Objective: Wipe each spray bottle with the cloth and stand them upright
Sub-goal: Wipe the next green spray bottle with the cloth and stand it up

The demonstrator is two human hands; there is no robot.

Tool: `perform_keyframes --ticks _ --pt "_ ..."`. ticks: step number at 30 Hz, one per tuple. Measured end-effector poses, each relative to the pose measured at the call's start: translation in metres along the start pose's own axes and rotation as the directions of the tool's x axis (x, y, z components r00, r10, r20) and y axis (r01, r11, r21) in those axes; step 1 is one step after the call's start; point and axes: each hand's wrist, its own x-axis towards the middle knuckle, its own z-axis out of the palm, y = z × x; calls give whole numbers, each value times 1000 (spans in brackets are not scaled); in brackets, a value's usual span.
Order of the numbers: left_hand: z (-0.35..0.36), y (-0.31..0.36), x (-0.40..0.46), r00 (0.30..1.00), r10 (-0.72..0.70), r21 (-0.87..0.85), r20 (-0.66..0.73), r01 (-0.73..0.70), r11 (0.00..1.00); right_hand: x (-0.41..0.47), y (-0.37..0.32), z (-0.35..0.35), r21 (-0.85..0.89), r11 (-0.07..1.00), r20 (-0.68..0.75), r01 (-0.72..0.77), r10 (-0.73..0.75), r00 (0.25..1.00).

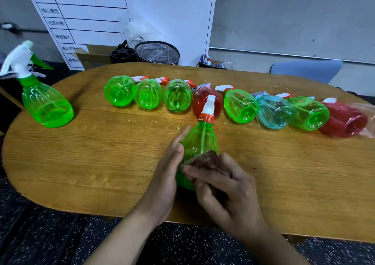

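Left hand (165, 175) steadies green bottle (197, 143); right hand (227, 187) pinches cloth (207, 161).

We see one upright bottle (45, 104) at the bench's (91, 163) far left, a row of lying bottles (239, 106) across the back, and another bottle (197, 143) nearer us, before that row.

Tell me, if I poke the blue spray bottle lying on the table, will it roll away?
Probably only a little. The blue spray bottle lies on its side with a rounded body, so it could rock, but green bottles sit close on both sides. It looks clear and empty, so likely light and easy to shove. Smooth plastic may feel slippery.
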Motion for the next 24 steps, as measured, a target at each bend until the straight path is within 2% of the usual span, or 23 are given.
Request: perform_keyframes --ticks 2,4,6,9,12,16,20,22,24 --pt "0 1 1 1000 -1 6 6 1 1000 -2 -1 -1 -3 998 45 64 -63 997" --pt "0 0 0 1000 -9 14 22 9 1000 -1 -4 -5 16 997 31 71 -71 997" --pt "0 -3 -1 1000 -2 61 27 1 998 3 -6 -9 37 999 -67 11 -8 998" --pt "2 -6 -3 997 21 168 78 -34 985 16 -3 -15 -7 988 -245 -152 146 959" --pt "3 -5 -4 993 13 175 113 -33 984 23 4 -12 -7 972 -225 -234 227 948" --pt "0 -2 -3 998 -11 84 66 6 996 9 4 -4 -18 996 -92 -83 81 992" --pt "-2 1 1 1000 -9 10 15 9 1000 -4 1 1 -20 997 63 70 -69 996" --pt "0 2 1 1000 -8 -7 9 8 1000 -6 -1 3 -22 992 82 128 -125 989" --pt "2 1 0 1000 -8 -6 1 8 1000 -5 -4 0 -20 991 43 132 -131 990"
